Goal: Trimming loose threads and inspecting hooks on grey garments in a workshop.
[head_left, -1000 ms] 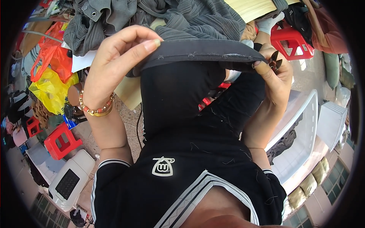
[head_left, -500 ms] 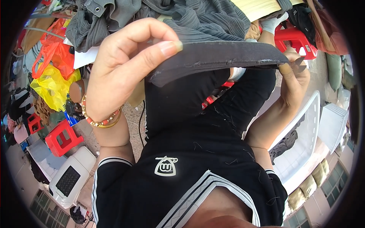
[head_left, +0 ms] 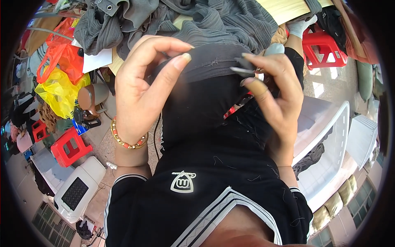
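Observation:
A dark grey ribbed garment band (head_left: 205, 61) curves above my lap, with small loose threads along its seam. My left hand (head_left: 144, 78), wearing a beaded bracelet, holds the band's left part. Its thumb and forefinger meet near the upper edge, and its other fingers are partly hidden. My right hand (head_left: 277, 82) is closed around small metal thread snips (head_left: 243, 70). Their blades point left, close to the band's right end. I cannot tell whether the blades touch the fabric.
Grey ribbed garments (head_left: 205, 22) are heaped ahead. Orange (head_left: 61, 61) and yellow (head_left: 61, 92) plastic bags lie left, above a red stool (head_left: 70, 146). Another red stool (head_left: 323, 49) stands at the far right. A white bin (head_left: 329, 160) holding dark cloth is beside me on the right.
My right hand has let go of the band's right end and moved left, bringing the snips to the seam. The band, stretched before, is now slacker. My left hand has shifted slightly.

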`<control>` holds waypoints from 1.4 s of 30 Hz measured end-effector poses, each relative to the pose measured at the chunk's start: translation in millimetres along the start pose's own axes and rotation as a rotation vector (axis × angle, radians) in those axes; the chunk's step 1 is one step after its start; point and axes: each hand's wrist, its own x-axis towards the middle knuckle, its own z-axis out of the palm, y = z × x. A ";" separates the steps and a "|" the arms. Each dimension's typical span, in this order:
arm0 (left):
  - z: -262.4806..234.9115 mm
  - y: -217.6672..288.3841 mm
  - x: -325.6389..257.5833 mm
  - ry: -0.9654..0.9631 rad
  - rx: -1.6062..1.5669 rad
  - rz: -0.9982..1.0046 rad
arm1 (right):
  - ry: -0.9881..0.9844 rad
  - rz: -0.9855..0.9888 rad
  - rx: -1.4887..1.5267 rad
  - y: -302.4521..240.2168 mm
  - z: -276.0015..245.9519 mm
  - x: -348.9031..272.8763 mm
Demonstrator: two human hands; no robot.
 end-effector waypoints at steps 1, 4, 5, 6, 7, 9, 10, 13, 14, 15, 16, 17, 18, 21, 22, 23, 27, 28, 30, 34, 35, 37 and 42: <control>1.5 -1.9 -0.1 0.002 -0.022 0.023 | -0.009 0.008 -0.027 -6.5 3.2 -0.2; 4.5 -5.8 -0.7 0.011 -0.041 0.054 | 0.030 -0.041 -0.103 -13.1 12.4 -0.2; 4.6 -6.2 -1.0 0.018 -0.037 0.060 | 0.031 -0.028 -0.129 -15.1 13.3 -0.4; 4.4 -6.4 -1.1 0.019 -0.037 0.060 | 0.030 -0.028 -0.128 -15.1 13.9 -0.1; 4.4 -6.4 -1.1 0.020 -0.029 0.057 | 0.035 -0.053 -0.158 -15.1 13.7 0.4; 4.2 -6.9 -0.6 0.022 -0.022 0.053 | 0.038 -0.079 -0.188 -16.6 14.0 1.5; 4.3 -7.4 -0.5 0.024 -0.027 0.054 | 0.040 -0.070 -0.215 -18.9 13.9 1.5; 5.2 -8.4 -0.5 0.031 -0.039 0.051 | 0.042 -0.060 -0.264 -22.3 15.0 1.8; 5.6 -8.7 -0.5 0.034 -0.046 0.049 | 0.045 -0.061 -0.286 -23.1 15.4 1.8; 5.8 -8.9 -0.7 0.035 -0.047 0.049 | 0.044 -0.061 -0.287 -24.3 15.8 1.6; 6.0 -8.9 -0.7 0.038 -0.045 0.047 | 0.043 -0.058 -0.296 -25.4 15.9 1.4; 6.1 -9.0 -0.8 0.041 -0.043 0.044 | 0.042 -0.055 -0.305 -25.9 16.2 1.6; 6.0 -9.4 -0.9 0.043 -0.044 0.044 | 0.041 -0.057 -0.305 -24.9 17.2 1.6; 4.5 -9.4 -0.5 0.046 -0.061 0.051 | 0.056 -0.086 -0.297 -21.5 20.1 0.6; 2.0 -8.8 -1.3 -0.001 -0.022 0.035 | 0.068 -0.089 -0.295 -21.4 21.0 -0.4; 0.7 -8.6 -1.7 -0.048 0.017 0.019 | 0.080 -0.093 -0.293 -21.2 21.8 -1.4; 1.4 -8.7 -1.6 -0.035 0.021 0.025 | 0.078 -0.082 -0.294 -21.5 24.0 -3.8; 1.2 -8.6 -1.8 -0.037 0.018 0.025 | 0.082 -0.064 -0.275 -21.5 24.9 -5.1; 1.4 -8.5 -1.9 -0.039 0.016 0.025 | 0.087 -0.047 -0.257 -20.1 25.6 -6.2; 1.6 -9.7 -2.1 -0.033 0.033 0.032 | 0.092 -0.106 -0.287 -18.3 24.9 -4.4; 1.6 -10.1 -2.3 -0.031 0.037 0.039 | 0.081 -0.104 -0.294 -19.1 24.4 -4.0; 1.6 -10.9 -2.0 -0.032 0.034 0.051 | 0.086 -0.081 -0.276 -22.3 26.0 -4.4; 1.6 -11.1 -2.2 -0.033 0.035 0.053 | 0.070 -0.038 -0.259 -28.9 24.7 -4.3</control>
